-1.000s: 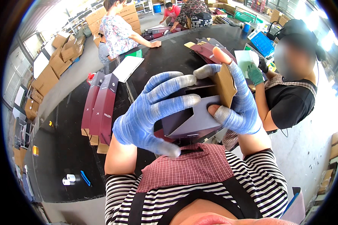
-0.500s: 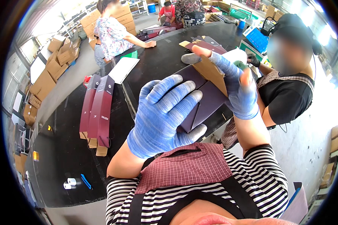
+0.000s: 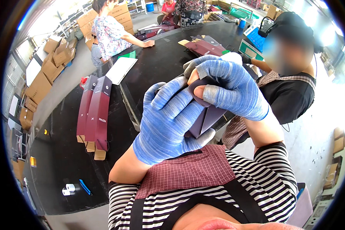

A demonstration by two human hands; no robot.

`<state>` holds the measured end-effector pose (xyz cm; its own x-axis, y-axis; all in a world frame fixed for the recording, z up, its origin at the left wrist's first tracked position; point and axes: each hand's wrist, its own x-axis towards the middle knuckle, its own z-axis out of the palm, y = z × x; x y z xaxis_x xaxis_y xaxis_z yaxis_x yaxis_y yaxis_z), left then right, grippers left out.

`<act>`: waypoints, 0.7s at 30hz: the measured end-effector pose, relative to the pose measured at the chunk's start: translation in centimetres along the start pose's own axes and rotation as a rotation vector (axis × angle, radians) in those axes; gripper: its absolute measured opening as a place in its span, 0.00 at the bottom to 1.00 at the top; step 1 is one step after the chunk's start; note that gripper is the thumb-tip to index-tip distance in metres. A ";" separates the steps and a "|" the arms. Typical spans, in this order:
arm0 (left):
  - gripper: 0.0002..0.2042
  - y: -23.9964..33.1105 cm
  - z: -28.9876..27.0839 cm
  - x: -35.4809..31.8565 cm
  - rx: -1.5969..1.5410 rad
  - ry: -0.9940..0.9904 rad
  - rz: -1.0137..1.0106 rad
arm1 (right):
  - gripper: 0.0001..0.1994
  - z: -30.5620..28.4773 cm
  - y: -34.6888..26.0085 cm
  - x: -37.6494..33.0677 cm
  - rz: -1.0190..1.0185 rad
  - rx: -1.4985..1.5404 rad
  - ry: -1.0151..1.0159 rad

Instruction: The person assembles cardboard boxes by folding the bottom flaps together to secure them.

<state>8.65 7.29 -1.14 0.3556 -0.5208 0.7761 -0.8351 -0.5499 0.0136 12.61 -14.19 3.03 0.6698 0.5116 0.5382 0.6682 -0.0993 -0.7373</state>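
Head view: I have the dark purple carton up in front of my chest, just beyond the checked apron, with its far end hidden behind my gloves. My left hand grasps its left side, fingers spread over the top and thumb on the near side. My right hand pinches the curved end flap between thumb and bent fingers. I judge the carton light and hollow, stiff along its folded edges but easily dented in the middle of a panel, so the corners look the best place for my left palm to bear. The flap seems springy, likely to crease or tear if bent hard; a grip close to its fold should suit it. Its smooth face may slide a little under my knit gloves. To the left on the black table lie finished-looking maroon cartons, with a white sheet beyond them, and nearer me a blue cutter beside small white rolls. A co-worker is at my right.
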 end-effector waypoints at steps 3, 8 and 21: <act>0.30 -0.1 0.5 -0.2 -0.033 0.047 0.022 | 0.13 -0.8 0.3 -0.1 -0.054 -0.104 0.011; 0.33 -0.3 2.3 -1.4 -0.146 0.277 0.048 | 0.12 -0.7 0.5 -0.1 -0.149 -0.105 0.020; 0.34 -0.3 2.7 -1.9 -0.136 0.358 0.073 | 0.11 0.3 -1.2 -0.4 -0.240 -0.369 0.050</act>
<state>9.38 6.68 -4.34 0.1446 -0.2811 0.9487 -0.9091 -0.4163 0.0152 11.43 -14.02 3.59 0.4903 0.5167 0.7019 0.8715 -0.2850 -0.3990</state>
